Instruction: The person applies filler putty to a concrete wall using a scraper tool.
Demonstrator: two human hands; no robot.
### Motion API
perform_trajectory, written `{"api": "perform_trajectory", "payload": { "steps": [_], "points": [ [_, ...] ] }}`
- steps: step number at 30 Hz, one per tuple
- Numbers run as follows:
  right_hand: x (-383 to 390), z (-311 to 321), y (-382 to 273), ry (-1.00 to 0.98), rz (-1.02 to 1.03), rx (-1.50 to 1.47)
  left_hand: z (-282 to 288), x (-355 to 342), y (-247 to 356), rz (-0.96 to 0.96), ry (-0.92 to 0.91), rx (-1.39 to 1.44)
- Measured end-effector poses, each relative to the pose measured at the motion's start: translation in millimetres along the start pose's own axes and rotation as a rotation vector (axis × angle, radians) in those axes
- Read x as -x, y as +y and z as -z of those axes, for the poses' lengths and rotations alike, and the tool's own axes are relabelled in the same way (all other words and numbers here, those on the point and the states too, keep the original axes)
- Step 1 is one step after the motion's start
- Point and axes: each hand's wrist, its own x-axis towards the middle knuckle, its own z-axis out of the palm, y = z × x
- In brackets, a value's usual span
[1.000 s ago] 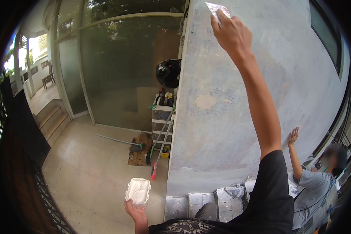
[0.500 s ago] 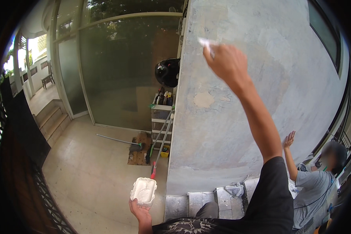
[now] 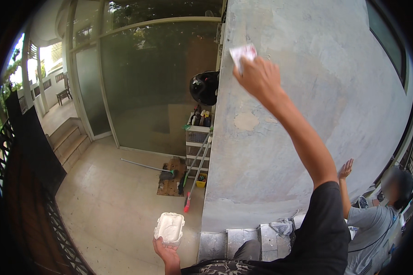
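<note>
My right hand (image 3: 257,78) is raised against the mottled grey-white wall (image 3: 316,114), closed on a thin, flat, pale scraper (image 3: 243,52) with pink-red markings at the wall's upper left, near its corner. Below it is a peeled patch (image 3: 246,121) in the coating. At the bottom centre, my left hand (image 3: 166,252) holds a white square tub (image 3: 169,227) of white paste from underneath, away from the wall.
A co-worker (image 3: 371,229) at right has a hand on the wall. Steps (image 3: 236,238) run along its base. Left are glass panels (image 3: 142,87), a helmet (image 3: 204,87), a rack (image 3: 195,137), brooms (image 3: 147,165), cardboard (image 3: 165,188) and raised steps (image 3: 66,142).
My right hand has moved down the wall with the scraper, from the top edge of the view to beside the helmet's height. My left hand still holds the tub, shifted slightly right in view.
</note>
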Motion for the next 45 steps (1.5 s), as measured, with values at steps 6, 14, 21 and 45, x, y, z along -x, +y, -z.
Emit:
{"api": "perform_trajectory", "payload": {
  "steps": [6, 14, 21, 45],
  "points": [
    [33, 25, -5, -0.074, -0.046, -0.003, 2, 1, 8, 0.023, 0.036, -0.108],
    [-83, 58, 46, 0.230, -0.181, -0.027, -2, -4, -1, 0.036, -0.040, -0.113],
    [64, -22, 11, 0.038, -0.170, -0.024, 0, -3, 9, 0.074, -0.037, -0.099],
    [115, -40, 28, -0.112, -0.275, 0.030, 10, -13, -4, 0.036, -0.038, -0.030]
  ]
}}
